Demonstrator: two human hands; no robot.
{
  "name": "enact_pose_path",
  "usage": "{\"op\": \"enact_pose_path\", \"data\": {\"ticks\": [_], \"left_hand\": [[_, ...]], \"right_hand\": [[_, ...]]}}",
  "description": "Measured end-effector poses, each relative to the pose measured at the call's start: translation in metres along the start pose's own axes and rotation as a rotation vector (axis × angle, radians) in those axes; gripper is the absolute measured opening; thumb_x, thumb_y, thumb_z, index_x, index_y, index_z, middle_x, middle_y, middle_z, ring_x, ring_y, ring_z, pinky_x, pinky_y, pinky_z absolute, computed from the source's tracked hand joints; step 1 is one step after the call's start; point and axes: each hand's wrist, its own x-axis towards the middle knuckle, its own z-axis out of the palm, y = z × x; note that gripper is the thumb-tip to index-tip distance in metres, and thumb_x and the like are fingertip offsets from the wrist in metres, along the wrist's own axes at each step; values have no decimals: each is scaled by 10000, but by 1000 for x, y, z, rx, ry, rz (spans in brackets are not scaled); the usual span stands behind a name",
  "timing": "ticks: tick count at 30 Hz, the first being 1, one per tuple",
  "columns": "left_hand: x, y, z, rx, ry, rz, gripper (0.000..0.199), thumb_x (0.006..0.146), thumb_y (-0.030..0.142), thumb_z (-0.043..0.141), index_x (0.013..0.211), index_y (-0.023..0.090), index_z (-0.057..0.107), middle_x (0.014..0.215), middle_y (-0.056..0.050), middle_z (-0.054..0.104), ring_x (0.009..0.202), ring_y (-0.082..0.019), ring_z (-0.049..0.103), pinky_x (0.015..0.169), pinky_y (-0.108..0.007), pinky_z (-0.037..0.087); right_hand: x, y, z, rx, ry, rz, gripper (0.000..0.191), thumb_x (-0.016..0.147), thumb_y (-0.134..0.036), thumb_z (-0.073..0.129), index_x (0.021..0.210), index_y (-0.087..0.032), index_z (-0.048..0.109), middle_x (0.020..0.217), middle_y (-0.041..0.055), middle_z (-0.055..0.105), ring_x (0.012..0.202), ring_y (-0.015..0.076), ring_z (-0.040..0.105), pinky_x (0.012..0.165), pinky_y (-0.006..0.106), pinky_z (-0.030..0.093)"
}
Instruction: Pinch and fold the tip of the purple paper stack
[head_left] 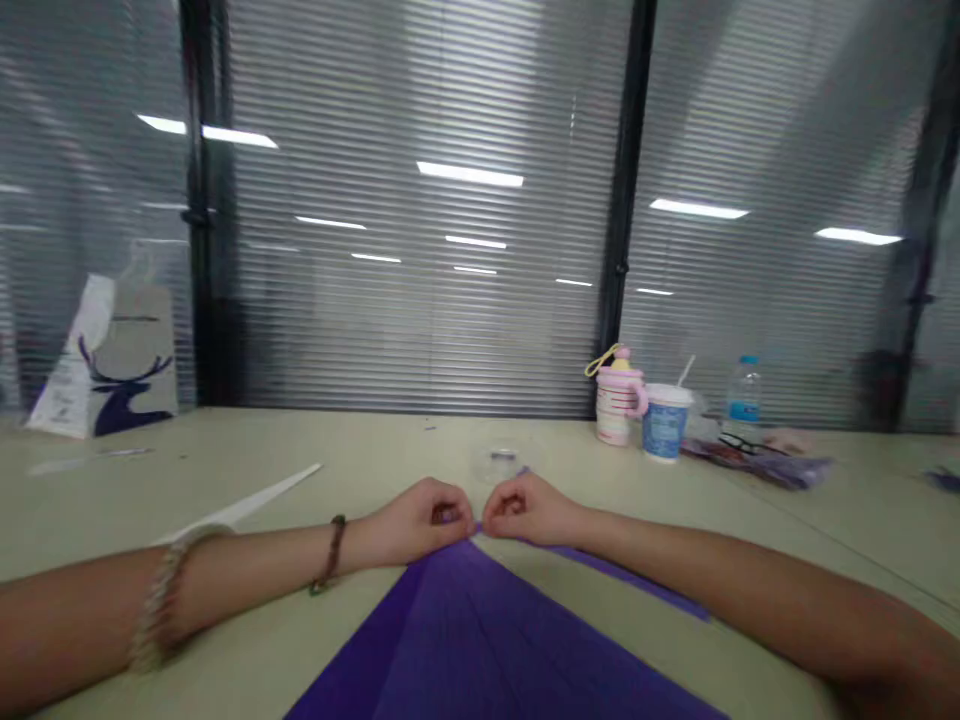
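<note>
A large purple sheet (480, 640), paper or thin cloth, lies on the table and narrows to a point away from me. At that point my left hand (431, 520) is closed in a pinch on the sheet's tip. My right hand (532, 508) is also closed in a pinch, its fingertips almost meeting the left ones at a small purple bit by the tip. A narrow purple strip (637, 577) passes beneath my right hand and forearm. Just beyond both hands sits a clear round object (499, 458), perhaps a tape roll.
White paper (255, 502) lies behind my left forearm. A paper bag with a deer print (135, 365) stands far left. At the back right are a pink cup (616, 405), a blue paper cup (664, 425), a water bottle (743, 395) and glasses (742, 443) on purple material.
</note>
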Motion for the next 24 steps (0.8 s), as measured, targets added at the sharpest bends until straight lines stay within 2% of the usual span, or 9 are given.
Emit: {"op": "enact_pose_path", "data": {"ticks": [16,24], "left_hand": [[-2,0,1,-4,-6,-26,243,740,314,490,666,90,548,529,36,413,491,-60,344,455,-156,258],[-1,-3,1,-43,-1,-22,234,688,338,563,713,105,576,579,19,505,524,-70,416,487,-156,303]], "right_hand": [[-2,-7,1,23,-9,27,122,605,-203,618,653,-94,593,477,-54,458,413,18,346,417,152,283],[-3,-5,-1,43,-22,16,109,602,-189,622,654,-98,595,478,-56,459,416,18,351,430,154,294]]}}
